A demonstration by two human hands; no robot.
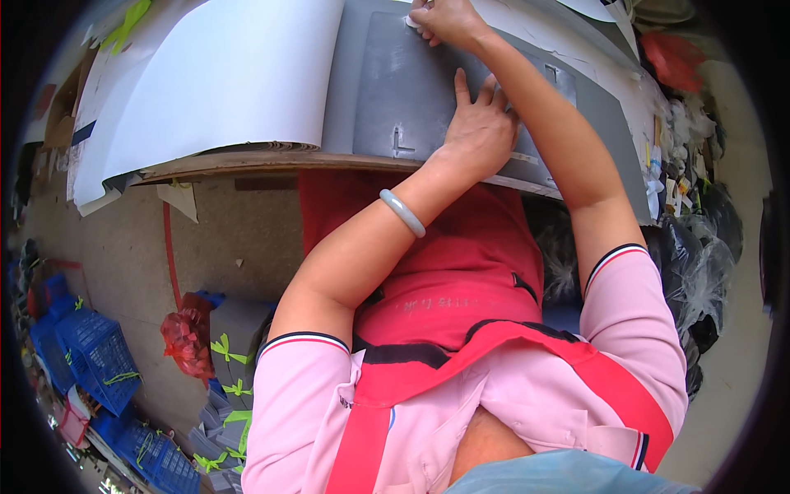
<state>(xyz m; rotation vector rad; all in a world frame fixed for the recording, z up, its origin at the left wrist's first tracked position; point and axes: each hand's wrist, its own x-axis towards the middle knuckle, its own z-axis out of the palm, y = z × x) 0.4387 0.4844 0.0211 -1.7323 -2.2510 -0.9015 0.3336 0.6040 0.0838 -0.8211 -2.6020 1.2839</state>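
A dark grey flat template (395,82) with small cut-out slots lies on grey sheet material (339,107) at the table's front. White smudges show on the template, strongest around its slots. My left hand (481,132) rests on the template with fingers spread, pressing nothing but its surface. Past it, at the template's far edge, my right hand (444,20) pinches a small white piece (412,22) that looks like chalk. The right forearm crosses above the template and hides part of its right side.
White-backed sheet material (239,74) curls back over the table's left side. Plastic bags (695,263) crowd the right. Blue crates (99,354), a red bag (188,339) and grey bundles tied with green strips (234,387) stand on the floor at left.
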